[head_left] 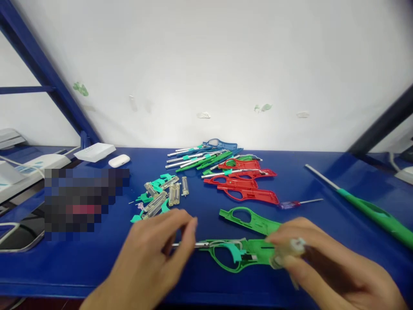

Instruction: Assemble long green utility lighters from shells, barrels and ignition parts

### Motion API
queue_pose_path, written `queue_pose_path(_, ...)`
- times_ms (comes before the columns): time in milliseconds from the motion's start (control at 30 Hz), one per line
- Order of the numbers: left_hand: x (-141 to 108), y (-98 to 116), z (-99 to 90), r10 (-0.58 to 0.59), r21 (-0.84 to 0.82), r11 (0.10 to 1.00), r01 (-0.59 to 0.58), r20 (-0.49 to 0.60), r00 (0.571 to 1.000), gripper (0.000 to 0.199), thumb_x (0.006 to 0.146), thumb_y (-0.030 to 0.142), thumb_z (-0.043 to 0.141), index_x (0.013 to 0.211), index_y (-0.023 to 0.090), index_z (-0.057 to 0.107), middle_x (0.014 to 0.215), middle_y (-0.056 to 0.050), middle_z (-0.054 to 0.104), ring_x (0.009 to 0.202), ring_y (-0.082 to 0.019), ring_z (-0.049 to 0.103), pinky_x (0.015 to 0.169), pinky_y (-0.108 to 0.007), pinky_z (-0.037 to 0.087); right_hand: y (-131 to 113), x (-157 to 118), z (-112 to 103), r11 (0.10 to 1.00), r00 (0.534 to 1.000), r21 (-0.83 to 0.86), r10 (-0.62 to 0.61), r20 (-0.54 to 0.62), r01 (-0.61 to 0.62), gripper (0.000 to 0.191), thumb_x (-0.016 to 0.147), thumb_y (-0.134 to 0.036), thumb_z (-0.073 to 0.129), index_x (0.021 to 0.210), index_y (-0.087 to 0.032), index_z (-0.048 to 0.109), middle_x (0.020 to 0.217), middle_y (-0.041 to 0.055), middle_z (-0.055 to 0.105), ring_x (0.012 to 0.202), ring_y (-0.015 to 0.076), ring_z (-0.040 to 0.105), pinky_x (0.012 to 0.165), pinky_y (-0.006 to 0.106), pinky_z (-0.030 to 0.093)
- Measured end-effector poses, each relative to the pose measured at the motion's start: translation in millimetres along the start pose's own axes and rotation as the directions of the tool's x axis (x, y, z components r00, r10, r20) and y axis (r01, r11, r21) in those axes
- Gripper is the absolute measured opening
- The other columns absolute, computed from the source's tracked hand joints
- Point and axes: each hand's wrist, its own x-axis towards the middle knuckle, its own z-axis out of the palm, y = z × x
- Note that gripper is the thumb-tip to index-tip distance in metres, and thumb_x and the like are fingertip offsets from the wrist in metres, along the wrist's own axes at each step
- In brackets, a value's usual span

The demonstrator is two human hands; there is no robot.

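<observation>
Green plastic handle half (pixel 263 250) is being seen uncovered, teal trigger (pixel 236 251) fitted; clear plastic canister (pixel 292 249) being pinched by right hand (pixel 338 267), 3 o'clock; left hand's (pixel 150 252) grip unclear.

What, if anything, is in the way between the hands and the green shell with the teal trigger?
Nothing visible. The left hand is beside the metal rod at one end of the green shell; the right hand holds a clear part at the other. The second green half lies beyond, not between.
</observation>
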Motion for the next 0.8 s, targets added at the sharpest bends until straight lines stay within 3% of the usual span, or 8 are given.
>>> queue_pose_path(67, 1.3, -23.6, -14.0, -0.052, 0.209, 0.976, 0.062, -0.053, 0.997, 0.030, 0.110, 0.035, 0.053, 0.088, 0.024, 0.069, 0.072, 0.006, 0.067, 0.058, -0.011, 0.058, 0.061, -0.025, 0.042, -7.0, 19.7, 10.9, 0.999, 0.981, -0.012, -0.032, 0.193, 0.035, 0.010, 0.093, -0.037, 0.086, 0.102, -0.037, 0.085, 0.084, -0.0047, 0.082, 0.065, 0.0136, 0.076, 0.060, 0.015, 0.062)
queue_pose_path(133, 2.6, -44.9, -25.0, -0.109, 0.295, 0.948, 0.122, -0.060, 0.992, 0.031, 0.109, 0.038, 0.053, 0.086, 0.024, 0.068, 0.071, 0.005, 0.066, 0.058, -0.014, 0.056, 0.060, -0.029, 0.038, -9.9, 40.9, 28.0, 1.000, 0.944, -0.026, 0.017, 0.330, -0.009, 0.027, 0.091, -0.029, 0.088, 0.115, -0.039, 0.083, 0.079, -0.0092, 0.081, 0.066, 0.0111, 0.077, 0.063, 0.014, 0.062)
queue_pose_path(200, 4.3, -60.4, -31.6, -0.153, 0.352, 0.922, 0.163, -0.057, 0.987, 0.036, 0.109, 0.038, 0.051, 0.076, 0.024, 0.060, 0.065, 0.004, 0.062, 0.055, -0.015, 0.052, 0.059, -0.031, 0.033, -7.9, 61.0, 51.0, 0.996, 0.857, -0.066, 0.086, 0.508, -0.061, 0.037, 0.090, -0.020, 0.088, 0.123, -0.034, 0.078, 0.081, -0.0093, 0.082, 0.070, 0.0113, 0.079, 0.061, 0.016, 0.060)
queue_pose_path(333, 8.4, -74.4, -34.0, -0.205, 0.431, 0.881, 0.196, -0.026, 0.978, 0.032, 0.108, 0.035, 0.049, 0.081, 0.024, 0.061, 0.073, 0.001, 0.070, 0.060, -0.018, 0.061, 0.060, -0.031, 0.033, 3.4, 92.9, 95.8, 0.995, 0.798, -0.099, 0.050, 0.601, 0.012, 0.030, 0.092, -0.020, 0.086, 0.121, -0.025, 0.077, 0.085, -0.0034, 0.086, 0.074, 0.0155, 0.082, 0.061, 0.021, 0.061)
queue_pose_path(400, 9.5, -77.3, -33.3, -0.210, 0.460, 0.867, 0.191, -0.009, 0.978, 0.030, 0.109, 0.034, 0.047, 0.088, 0.023, 0.066, 0.080, -0.001, 0.074, 0.067, -0.021, 0.068, 0.061, -0.032, 0.035, 5.1, 102.9, 104.9, 0.987, 0.815, -0.134, 0.008, 0.580, 0.086, 0.023, 0.097, -0.023, 0.080, 0.121, -0.023, 0.078, 0.094, 0.0006, 0.088, 0.085, 0.0180, 0.083, 0.072, 0.026, 0.062)
queue_pose_path(567, 8.0, -86.3, -35.8, -0.184, 0.507, 0.847, 0.160, -0.003, 0.983, 0.029, 0.107, 0.029, 0.045, 0.101, 0.022, 0.072, 0.089, -0.005, 0.076, 0.070, -0.024, 0.071, 0.062, -0.033, 0.039, -4.7, 94.5, 67.0, 0.948, 0.852, -0.221, -0.084, 0.517, 0.228, 0.024, 0.110, -0.031, 0.059, 0.098, -0.027, 0.079, 0.095, -0.0029, 0.085, 0.077, 0.0155, 0.079, 0.072, 0.028, 0.060)
queue_pose_path(700, 2.2, -81.9, -36.9, -0.135, 0.507, 0.852, 0.130, -0.027, 0.991, 0.032, 0.108, 0.028, 0.043, 0.101, 0.022, 0.073, 0.092, -0.007, 0.076, 0.077, -0.027, 0.075, 0.063, -0.034, 0.045, 7.3, 52.8, 11.1, 0.867, 0.897, -0.345, -0.221, 0.383, 0.360, 0.021, 0.109, -0.045, 0.064, 0.113, -0.033, 0.080, 0.107, -0.0028, 0.087, 0.089, 0.0178, 0.085, 0.080, 0.025, 0.067)
queue_pose_path(800, -4.0, -57.7, -26.8, -0.066, 0.473, 0.878, 0.078, -0.042, 0.997, 0.033, 0.112, 0.034, 0.043, 0.106, 0.023, 0.074, 0.102, -0.007, 0.078, 0.087, -0.028, 0.077, 0.069, -0.037, 0.053, 27.2, 20.2, -13.5, 0.753, 0.856, -0.427, -0.358, 0.373, 0.501, 0.023, 0.107, -0.048, 0.066, 0.122, -0.035, 0.079, 0.109, -0.0028, 0.088, 0.093, 0.0179, 0.086, 0.082, 0.022, 0.069)
